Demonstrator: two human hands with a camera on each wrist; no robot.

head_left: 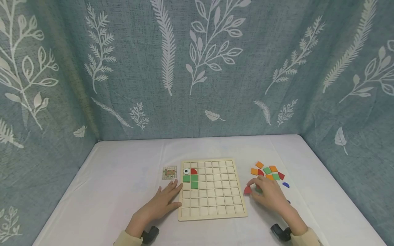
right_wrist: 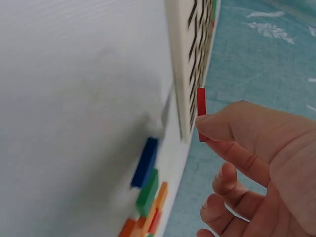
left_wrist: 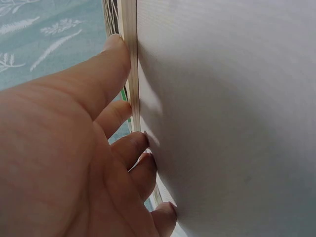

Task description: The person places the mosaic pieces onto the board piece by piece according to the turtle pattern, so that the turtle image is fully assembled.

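A wooden grid board (head_left: 219, 198) lies on the white table. In its upper left cells sit an eye tile (head_left: 186, 171), a red quarter-circle tile (head_left: 194, 171) and three green square tiles (head_left: 194, 185). My left hand (head_left: 160, 204) rests with spread fingers at the board's left side, thumb and fingertips right at the edge. Right of the board, my right hand (head_left: 270, 194) pinches another red quarter-circle tile (head_left: 247, 190) between thumb and finger. The right wrist view shows this red tile (right_wrist: 201, 98) edge-on, raised off the table. A green tile (head_left: 258, 190) is partly hidden beneath that hand.
Loose orange tiles (head_left: 259, 165), green tiles (head_left: 266, 170) and red tiles (head_left: 281, 176) lie beyond the right hand. A blue half-circle tile (head_left: 286, 185) is at their right. A small picture card (head_left: 169, 173) lies left of the board. Patterned curtains (head_left: 181, 112) surround the table.
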